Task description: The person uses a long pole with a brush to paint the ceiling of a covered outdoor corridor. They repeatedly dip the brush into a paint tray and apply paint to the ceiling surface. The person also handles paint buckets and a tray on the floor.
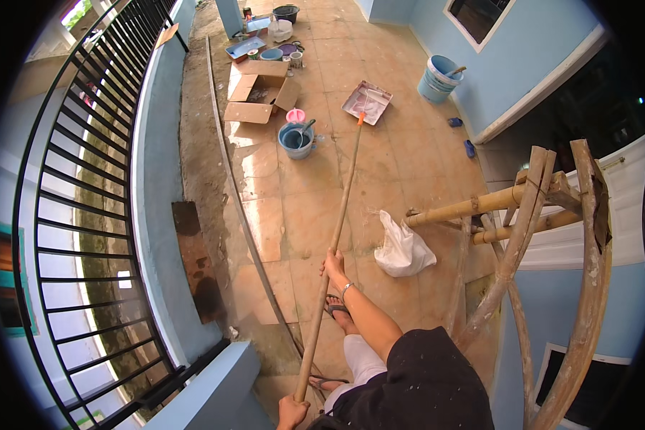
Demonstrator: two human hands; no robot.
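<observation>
A long wooden pole [344,192] slants up from the lower edge to a paint tray [383,115] on the tiled floor. My right hand [332,264], with a bracelet at its wrist, is closed around the pole partway along. Closed around its near end is my left hand [292,411], low in the view. At the far end an orange handle [361,119] meets the tray's near edge. The tray holds whitish and pinkish paint smears; the roller head cannot be made out clearly. Left of the pole stands a bucket [296,147] with a handled tool in it.
A bamboo and timber scaffold [512,251] stands at the right, with a white sack [403,247] beside it. Another paint bucket [437,80] is near the blue wall. An opened cardboard box [251,112] and several containers lie far left. Black railing [86,247] runs along the left.
</observation>
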